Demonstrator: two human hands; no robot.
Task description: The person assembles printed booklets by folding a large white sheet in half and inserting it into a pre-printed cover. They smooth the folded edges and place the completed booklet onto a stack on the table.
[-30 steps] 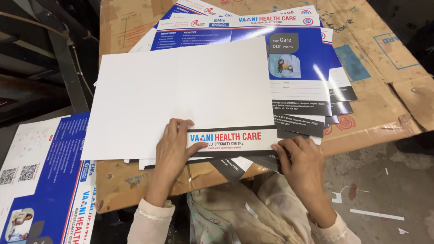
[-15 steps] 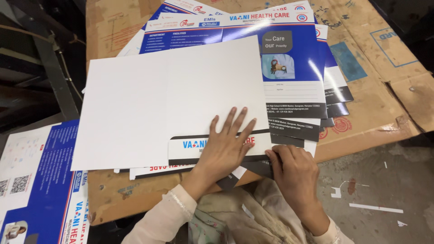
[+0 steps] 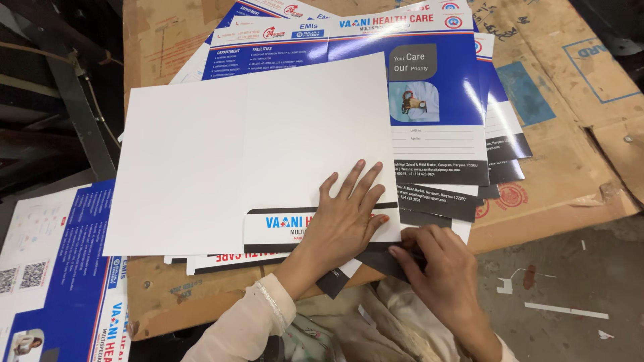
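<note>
**A:** What are the two hands doing?

**B:** The left hand (image 3: 345, 218) lies flat with its fingers spread, palm down on a white folded sheet (image 3: 258, 151) — a printed folder turned blank side up. It presses over a folded-up pocket flap (image 3: 282, 229) along the sheet's near edge, white with a dark curved band. The right hand (image 3: 439, 268) sits just beside it, at the sheet's near right corner, fingers curled and pinching a dark paper edge (image 3: 382, 258) that sticks out from under the sheet.

**A:** Where does the sheet rest?

**B:** On a fanned stack of blue and white printed folders (image 3: 436, 94), which covers the middle of a worn cardboard work surface (image 3: 563, 167). The stack spreads toward the far edge; the white sheet covers its left and near part, reaching close to the cardboard's near edge.

**A:** Anything else around?

**B:** Another pile of blue printed sheets (image 3: 60, 281) lies below the cardboard's near left corner — apart from the hands. To the right is a grey floor with paper scraps (image 3: 557, 308).
</note>
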